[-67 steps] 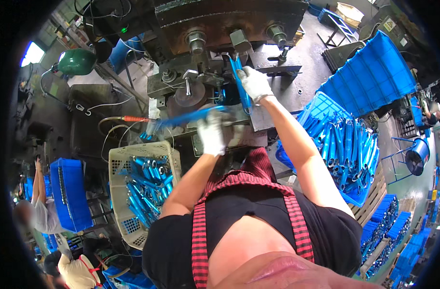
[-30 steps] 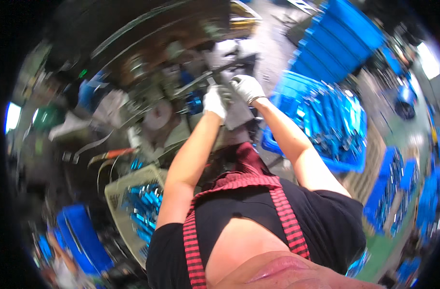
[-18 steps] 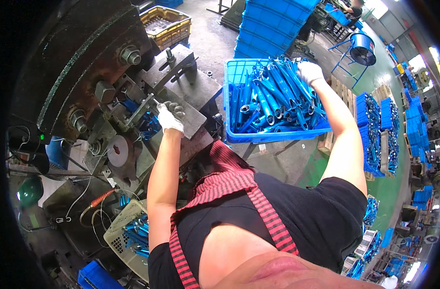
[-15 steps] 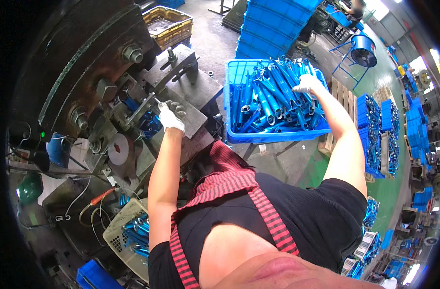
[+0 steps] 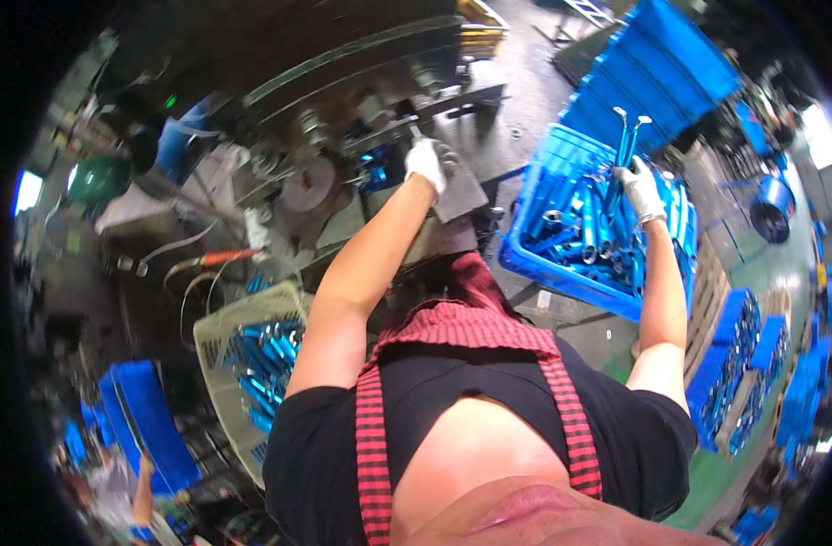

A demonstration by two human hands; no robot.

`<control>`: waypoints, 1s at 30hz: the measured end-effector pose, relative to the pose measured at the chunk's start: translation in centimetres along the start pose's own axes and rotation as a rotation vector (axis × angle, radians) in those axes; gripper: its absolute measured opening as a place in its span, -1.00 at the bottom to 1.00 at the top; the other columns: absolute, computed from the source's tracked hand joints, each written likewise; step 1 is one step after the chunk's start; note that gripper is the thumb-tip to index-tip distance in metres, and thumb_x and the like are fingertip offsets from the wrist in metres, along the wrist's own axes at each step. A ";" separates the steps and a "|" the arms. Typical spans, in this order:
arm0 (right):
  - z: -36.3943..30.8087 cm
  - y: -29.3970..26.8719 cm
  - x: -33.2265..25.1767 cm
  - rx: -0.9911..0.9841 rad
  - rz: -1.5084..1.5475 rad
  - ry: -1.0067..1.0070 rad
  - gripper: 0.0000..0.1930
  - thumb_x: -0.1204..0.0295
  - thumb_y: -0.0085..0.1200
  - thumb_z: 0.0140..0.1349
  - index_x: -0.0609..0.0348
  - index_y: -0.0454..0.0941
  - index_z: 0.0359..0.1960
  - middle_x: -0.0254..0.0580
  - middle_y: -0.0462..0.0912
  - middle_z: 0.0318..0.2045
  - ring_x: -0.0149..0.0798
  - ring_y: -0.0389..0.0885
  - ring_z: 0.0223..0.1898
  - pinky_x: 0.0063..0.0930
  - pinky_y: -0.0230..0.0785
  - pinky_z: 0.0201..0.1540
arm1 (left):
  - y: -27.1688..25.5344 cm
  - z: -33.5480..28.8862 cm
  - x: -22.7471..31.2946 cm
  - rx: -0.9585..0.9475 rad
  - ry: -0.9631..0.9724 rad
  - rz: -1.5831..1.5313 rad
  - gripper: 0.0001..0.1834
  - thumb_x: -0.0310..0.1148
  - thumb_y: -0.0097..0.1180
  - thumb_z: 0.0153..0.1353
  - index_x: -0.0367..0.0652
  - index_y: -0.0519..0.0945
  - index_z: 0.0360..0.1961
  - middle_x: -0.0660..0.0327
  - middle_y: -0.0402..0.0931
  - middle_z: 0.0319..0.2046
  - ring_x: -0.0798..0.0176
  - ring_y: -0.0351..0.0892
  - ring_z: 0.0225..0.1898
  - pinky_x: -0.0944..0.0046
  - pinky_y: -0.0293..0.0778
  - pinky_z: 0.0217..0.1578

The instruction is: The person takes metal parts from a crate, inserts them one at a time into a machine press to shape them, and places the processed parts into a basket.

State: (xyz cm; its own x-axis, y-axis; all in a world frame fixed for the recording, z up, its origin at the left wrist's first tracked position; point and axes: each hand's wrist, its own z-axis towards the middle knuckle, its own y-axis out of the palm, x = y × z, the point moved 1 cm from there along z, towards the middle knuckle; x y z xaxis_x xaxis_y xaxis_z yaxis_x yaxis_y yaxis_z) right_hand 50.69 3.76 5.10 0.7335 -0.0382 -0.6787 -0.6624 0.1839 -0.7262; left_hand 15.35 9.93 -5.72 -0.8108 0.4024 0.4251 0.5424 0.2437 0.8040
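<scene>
Blue tubes [image 5: 624, 146] rise from right hand's [image 5: 640, 187] grip above blue crate [image 5: 562, 264].

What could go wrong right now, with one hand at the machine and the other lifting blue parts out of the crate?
The right hand grips blue metal parts above the blue crate; one could snag on the heaped parts or slip out and fall back. The left hand rests at the machine's tooling, a likely pinch point if the machine moves. With the arms spread wide, attention may be split between the two.

Dim workshop, grey concrete floor [image 5: 525, 82], stacked blue crates [image 5: 657, 64], bright window [image 5: 821, 136]
</scene>
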 end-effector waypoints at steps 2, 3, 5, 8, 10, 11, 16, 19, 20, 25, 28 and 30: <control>0.0 4.1 -2.4 -0.036 -0.027 -0.060 -0.68 0.19 -0.05 0.07 0.24 0.44 -0.37 -0.07 0.50 -0.50 -0.18 0.44 -0.43 -0.36 0.25 -0.34 | 1.3 -1.6 1.4 0.007 -0.048 0.021 -0.68 -0.08 -0.20 0.18 0.05 0.28 -0.65 0.38 0.23 -0.75 0.39 0.20 -0.75 0.42 0.06 -0.81; 0.5 6.1 -1.9 -0.027 -0.083 -0.066 -0.63 0.13 -0.09 0.10 0.25 0.44 -0.35 -0.01 0.51 -0.47 -0.08 0.46 -0.38 -0.31 0.25 -0.30 | 1.9 -2.7 1.6 -0.036 0.094 0.047 -0.62 0.06 -0.17 0.15 0.06 0.30 -0.64 0.39 0.24 -0.74 0.41 0.21 -0.74 0.42 0.08 -0.80; 0.4 9.2 -3.7 -0.149 0.035 -0.219 -0.56 0.07 -0.21 0.16 0.26 0.44 -0.28 0.09 0.52 -0.37 0.07 0.45 -0.26 -0.25 0.25 -0.19 | 4.0 -7.7 2.4 0.012 0.446 -0.104 -0.64 0.07 -0.13 0.14 0.07 0.32 -0.59 0.41 0.28 -0.70 0.45 0.24 -0.72 0.45 0.08 -0.79; -0.2 13.4 -7.3 -0.225 0.085 -0.267 -0.59 0.12 -0.26 0.19 0.22 0.45 -0.25 0.08 0.51 -0.32 0.05 0.45 -0.19 -0.27 0.26 -0.15 | -2.9 -4.7 0.9 0.154 0.445 0.089 -0.75 -0.06 -0.06 0.13 0.01 0.38 -0.45 0.31 0.35 -0.62 0.39 0.30 -0.69 0.44 0.10 -0.80; 0.2 15.8 -9.5 -0.218 0.071 -0.345 -0.61 0.13 -0.23 0.18 0.20 0.45 -0.24 0.09 0.51 -0.32 0.06 0.45 -0.20 -0.25 0.27 -0.15 | -5.8 -1.4 0.6 0.524 0.273 0.427 -0.77 -0.19 0.00 0.07 -0.07 0.42 -0.32 0.20 0.41 -0.55 0.29 0.39 -0.64 0.34 0.21 -0.75; -0.1 17.1 -11.3 -0.249 0.048 -0.379 -0.62 0.13 -0.21 0.17 0.19 0.44 -0.23 0.10 0.51 -0.31 0.07 0.45 -0.21 -0.24 0.28 -0.16 | -7.1 0.5 1.6 0.666 0.196 0.633 -0.72 -0.21 0.03 0.01 -0.11 0.42 -0.27 0.15 0.45 -0.49 0.25 0.44 -0.61 0.28 0.28 -0.71; 0.5 22.6 -15.9 -0.227 0.098 -0.492 -0.63 0.15 -0.18 0.15 0.19 0.41 -0.19 0.09 0.51 -0.31 0.10 0.45 -0.22 -0.21 0.29 -0.16 | -10.6 3.3 4.2 0.736 0.578 1.215 -0.52 -0.17 0.04 -0.06 -0.13 0.38 -0.09 0.06 0.50 -0.37 0.04 0.48 -0.37 0.17 0.38 -0.34; 2.5 23.0 -16.4 -0.166 0.035 -0.535 -0.66 0.18 -0.21 0.17 0.19 0.40 -0.20 0.11 0.51 -0.32 0.10 0.45 -0.22 -0.19 0.29 -0.17 | -4.3 -2.8 1.2 0.418 0.472 0.765 -0.69 -0.33 0.06 0.06 -0.19 0.35 -0.18 0.22 0.42 -0.55 0.41 0.37 -0.63 0.37 0.29 -0.64; 2.2 23.3 -18.4 -0.234 0.061 -0.495 -0.66 0.19 -0.22 0.17 0.20 0.40 -0.21 0.12 0.51 -0.34 0.11 0.45 -0.23 -0.17 0.29 -0.17 | -3.6 -6.2 1.0 0.334 0.515 0.620 -0.73 -0.36 0.06 0.08 -0.20 0.33 -0.22 0.24 0.40 -0.53 0.41 0.37 -0.62 0.40 0.31 -0.62; 2.9 24.9 -22.9 -0.350 0.020 -0.465 -0.66 0.17 -0.19 0.13 0.19 0.42 -0.28 0.14 0.51 -0.34 0.12 0.45 -0.24 -0.14 0.27 -0.18 | -7.3 -17.0 2.7 0.409 0.815 0.156 -0.65 -0.21 0.11 0.06 -0.08 0.36 -0.16 0.20 0.47 -0.35 0.36 0.49 -0.43 0.42 0.40 -0.55; 4.5 28.4 -21.6 -0.454 0.033 -0.398 -0.67 0.17 -0.18 0.12 0.19 0.46 -0.36 0.14 0.51 -0.35 0.12 0.45 -0.23 -0.13 0.27 -0.17 | -8.6 -18.5 5.2 0.357 0.787 0.056 -0.60 -0.05 -0.02 0.13 -0.08 0.36 -0.12 0.22 0.48 -0.42 0.40 0.44 -0.58 0.49 0.26 -0.71; 4.6 29.5 -21.5 -0.419 0.023 -0.430 -0.66 0.19 -0.17 0.13 0.22 0.45 -0.29 0.11 0.53 -0.40 0.05 0.49 -0.31 -0.18 0.30 -0.22 | -8.7 -17.8 7.5 0.273 0.612 0.182 -0.62 -0.02 -0.08 0.15 -0.06 0.36 -0.16 0.22 0.48 -0.45 0.42 0.40 -0.63 0.52 0.19 -0.74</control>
State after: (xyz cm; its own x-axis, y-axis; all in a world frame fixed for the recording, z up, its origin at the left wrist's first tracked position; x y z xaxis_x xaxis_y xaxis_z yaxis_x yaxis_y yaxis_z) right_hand 16.08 14.51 -1.17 0.6566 0.3779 -0.6527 -0.6181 -0.2263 -0.7528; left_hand 0.65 -4.91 -2.09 -0.6362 -0.0926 0.7659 0.6526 0.4650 0.5982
